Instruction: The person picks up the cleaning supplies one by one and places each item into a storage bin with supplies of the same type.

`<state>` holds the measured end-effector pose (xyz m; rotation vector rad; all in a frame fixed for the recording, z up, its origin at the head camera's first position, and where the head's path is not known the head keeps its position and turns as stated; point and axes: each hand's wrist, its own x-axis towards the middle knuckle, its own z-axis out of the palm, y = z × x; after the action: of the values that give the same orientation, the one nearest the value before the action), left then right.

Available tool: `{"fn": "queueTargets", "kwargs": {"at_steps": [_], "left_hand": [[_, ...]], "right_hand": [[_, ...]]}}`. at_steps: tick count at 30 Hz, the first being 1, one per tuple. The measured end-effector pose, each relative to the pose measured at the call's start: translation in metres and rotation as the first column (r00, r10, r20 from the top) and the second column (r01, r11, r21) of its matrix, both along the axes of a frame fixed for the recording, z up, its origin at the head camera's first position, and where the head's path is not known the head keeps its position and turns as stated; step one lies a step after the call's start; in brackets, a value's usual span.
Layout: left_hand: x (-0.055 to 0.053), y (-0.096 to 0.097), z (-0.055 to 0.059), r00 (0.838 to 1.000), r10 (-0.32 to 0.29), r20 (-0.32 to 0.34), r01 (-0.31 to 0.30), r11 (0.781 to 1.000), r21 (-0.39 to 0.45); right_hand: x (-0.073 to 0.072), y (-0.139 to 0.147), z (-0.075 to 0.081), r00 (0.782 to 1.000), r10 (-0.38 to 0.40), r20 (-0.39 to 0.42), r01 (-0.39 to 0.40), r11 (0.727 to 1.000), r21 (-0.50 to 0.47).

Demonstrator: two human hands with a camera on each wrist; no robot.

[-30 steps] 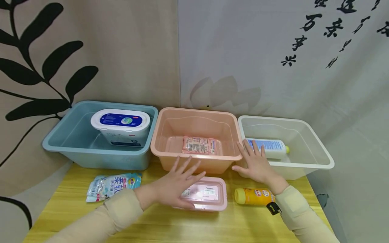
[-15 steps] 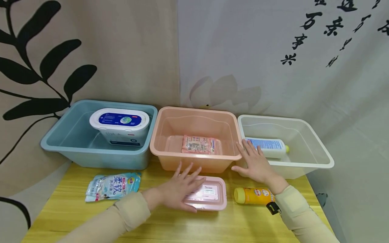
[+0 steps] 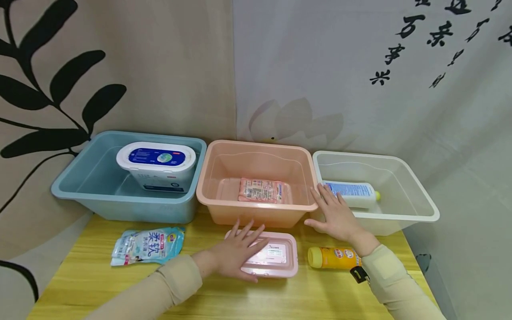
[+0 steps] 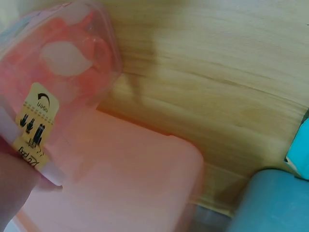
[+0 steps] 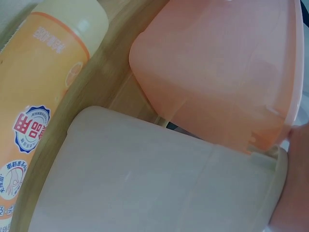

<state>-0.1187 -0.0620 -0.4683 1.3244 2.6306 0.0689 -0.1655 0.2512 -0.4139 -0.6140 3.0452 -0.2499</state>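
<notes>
My left hand (image 3: 236, 255), fingers spread, lies over the left part of a pink lidded box (image 3: 282, 255) with a white label. Whether it touches the lid I cannot tell. In the left wrist view the see-through box (image 4: 63, 63) has a yellow "open" sticker and pink contents. My right hand (image 3: 338, 220) reaches, fingers spread, to the adjoining rims of the peach bin (image 3: 256, 215) and the white bin (image 3: 400, 218). Below it lies an orange bottle (image 3: 334, 258) with a yellow cap; the right wrist view shows the bottle (image 5: 38, 96) close up.
At the left stands a blue bin (image 3: 132, 209) with a white lidded tub (image 3: 164, 173) inside. A pink packet (image 3: 262, 191) lies in the peach bin, a white bottle (image 3: 358, 195) in the white bin. A blue pouch (image 3: 148, 246) lies on the wooden table (image 3: 276, 304).
My left hand has shifted slightly right and drawn back from in front of the peach bin, lower over the pink box. The right hand has stayed in place.
</notes>
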Motion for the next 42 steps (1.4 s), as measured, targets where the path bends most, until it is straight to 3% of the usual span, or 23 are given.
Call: {"fn": "queueTargets", "kwargs": {"at_steps": [8, 20, 27, 37, 42], "left_hand": [[0.0, -0.001, -0.003, 0.998, -0.029, -0.054, 0.03, 0.999, 0.017], [-0.001, 0.0, -0.002, 0.999, -0.034, -0.019, 0.035, 0.999, 0.031], [-0.002, 0.0, -0.003, 0.998, -0.051, -0.048, 0.052, 0.998, 0.02], [-0.004, -0.003, 0.001, 0.991, -0.111, -0.077, 0.114, 0.993, 0.035], [-0.003, -0.006, 0.006, 0.989, -0.107, -0.103, 0.114, 0.991, 0.063]], "right_hand": [[0.0, 0.002, 0.001, 1.0, 0.006, -0.01, -0.006, 1.0, 0.009], [0.001, 0.002, 0.003, 1.0, 0.022, -0.004, -0.022, 1.0, 0.006], [0.0, 0.002, 0.0, 1.0, 0.028, -0.013, -0.028, 1.0, 0.003], [0.0, 0.001, -0.002, 0.999, 0.031, -0.024, -0.031, 1.0, 0.005], [0.0, 0.001, -0.003, 0.999, 0.029, -0.027, -0.029, 1.0, 0.003]]}}
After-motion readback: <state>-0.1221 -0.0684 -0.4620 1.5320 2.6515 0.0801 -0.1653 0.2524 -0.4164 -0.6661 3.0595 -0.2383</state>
